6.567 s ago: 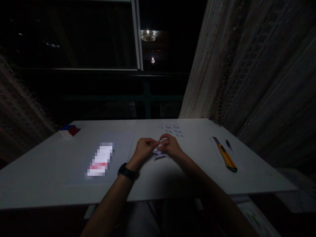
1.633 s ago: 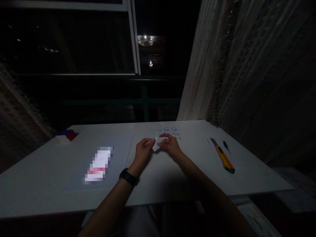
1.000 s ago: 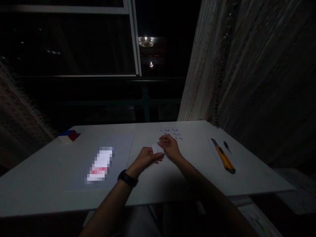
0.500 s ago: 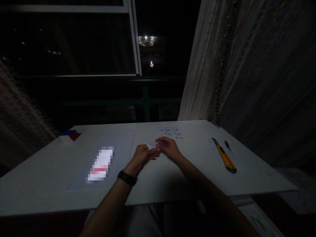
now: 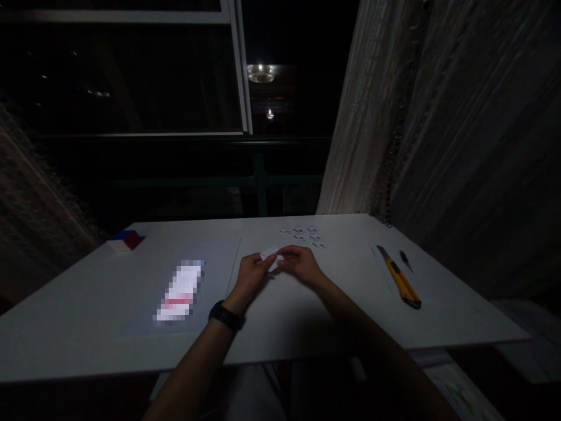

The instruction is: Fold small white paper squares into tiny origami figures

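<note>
A small piece of white paper is held between my two hands above the middle of the table. My left hand, with a dark band on its wrist, pinches the paper from the left. From the right, my right hand closes thumb and fingers on its edge. Part of the paper is hidden behind the fingers. Just beyond my hands, several small folded paper pieces lie in rows on the white table.
On the right lie a yellow utility knife and a small dark pointed tool. A lit, blurred-out screen rests on a pale sheet at left. A blue, red and white cube sits at the far left. A curtain hangs behind.
My fingers have shifted on the paper: the left thumb has moved up over it and the right fingers have come closer together. The paper's angle has changed. The other things lie as before.
</note>
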`<state>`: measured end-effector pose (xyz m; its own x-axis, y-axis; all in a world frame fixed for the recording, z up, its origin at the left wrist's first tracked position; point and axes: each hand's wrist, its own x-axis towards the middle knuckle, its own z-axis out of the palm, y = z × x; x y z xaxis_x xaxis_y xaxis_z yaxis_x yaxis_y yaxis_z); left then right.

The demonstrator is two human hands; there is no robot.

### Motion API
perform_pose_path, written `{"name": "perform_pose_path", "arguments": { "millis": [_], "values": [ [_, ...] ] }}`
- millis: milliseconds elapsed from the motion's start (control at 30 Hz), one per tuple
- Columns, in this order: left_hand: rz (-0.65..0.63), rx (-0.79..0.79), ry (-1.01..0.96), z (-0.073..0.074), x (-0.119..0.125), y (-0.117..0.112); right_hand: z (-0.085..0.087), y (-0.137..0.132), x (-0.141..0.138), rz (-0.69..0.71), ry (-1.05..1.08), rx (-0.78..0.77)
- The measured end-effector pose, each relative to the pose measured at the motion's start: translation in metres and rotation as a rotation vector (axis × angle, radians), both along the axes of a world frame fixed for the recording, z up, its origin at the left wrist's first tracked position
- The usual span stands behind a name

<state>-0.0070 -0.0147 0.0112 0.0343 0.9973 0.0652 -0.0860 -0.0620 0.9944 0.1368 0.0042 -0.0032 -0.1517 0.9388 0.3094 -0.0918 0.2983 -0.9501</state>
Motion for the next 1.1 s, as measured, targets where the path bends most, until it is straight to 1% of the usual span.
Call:
{"name": "perform_pose_path", "arguments": {
  "millis": [100, 200, 300, 367, 433, 533, 667, 833, 967, 1100],
  "values": [
    [0.032, 0.049, 0.002, 0.003, -0.001, -0.002, 0.001, -0.001, 0.001, 0.007, 0.017, -0.019],
    [0.013, 0.105, 0.012, 0.005, -0.003, -0.003, 0.001, 0.000, 0.003, 0.009, 0.005, -0.027],
    [0.001, 0.131, 0.033, 0.003, -0.003, -0.001, 0.000, 0.001, 0.004, -0.003, -0.029, -0.019],
    [0.051, 0.143, 0.071, 0.001, -0.004, 0.002, -0.002, 0.002, 0.004, -0.003, -0.039, -0.016],
    [0.121, 0.170, 0.072, -0.002, -0.004, 0.005, -0.003, 0.002, 0.004, 0.032, -0.019, -0.022],
    [0.150, 0.173, 0.036, -0.007, -0.006, 0.009, -0.003, 0.002, 0.004, 0.114, 0.023, -0.022],
    [0.142, 0.156, 0.012, -0.008, -0.007, 0.010, 0.002, -0.002, 0.006, 0.153, 0.030, -0.039],
    [0.077, 0.121, -0.003, -0.002, -0.006, 0.005, 0.008, -0.005, 0.011, 0.205, 0.050, -0.154],
    [0.028, 0.074, -0.027, 0.001, -0.006, 0.002, 0.008, -0.004, 0.016, 0.252, 0.022, -0.157],
    [0.040, 0.068, 0.008, -0.001, -0.006, 0.003, 0.008, -0.004, 0.019, 0.305, 0.024, -0.174]
  ]
}}
